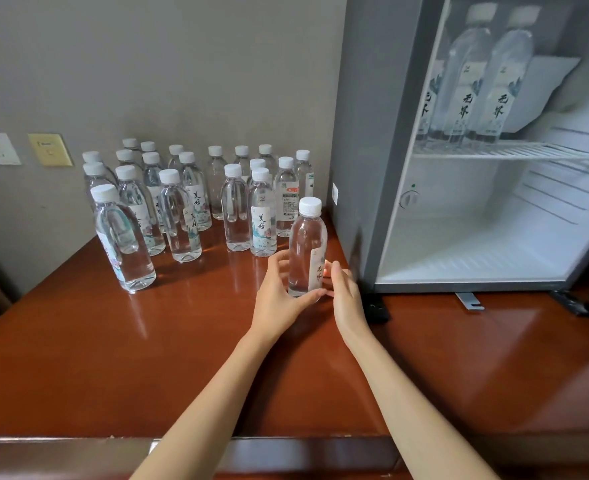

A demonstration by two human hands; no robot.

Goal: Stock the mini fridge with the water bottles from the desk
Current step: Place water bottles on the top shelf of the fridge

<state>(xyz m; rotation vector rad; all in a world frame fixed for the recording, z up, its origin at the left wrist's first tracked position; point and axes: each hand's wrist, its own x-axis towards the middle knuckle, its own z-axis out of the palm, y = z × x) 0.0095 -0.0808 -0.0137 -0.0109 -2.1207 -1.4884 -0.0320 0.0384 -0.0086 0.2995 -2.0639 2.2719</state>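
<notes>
Polished desk (147, 341) beside the fridge (365, 168): both hands, left hand (279, 292) and right hand (346, 292), cup 1 upright bottle (307, 247), which could slip from wet fingers.

My right hand (346, 296) covers part of the label on the bottle (306, 247) I'm holding, and my left hand (279, 292) hides its base. In the far cluster of bottles (182, 188), the back rows sit behind nearer ones, labels too small to read. The mini fridge (476, 168) runs off the top and right edges; the shelf bottles (483, 77) inside look blurred.
</notes>
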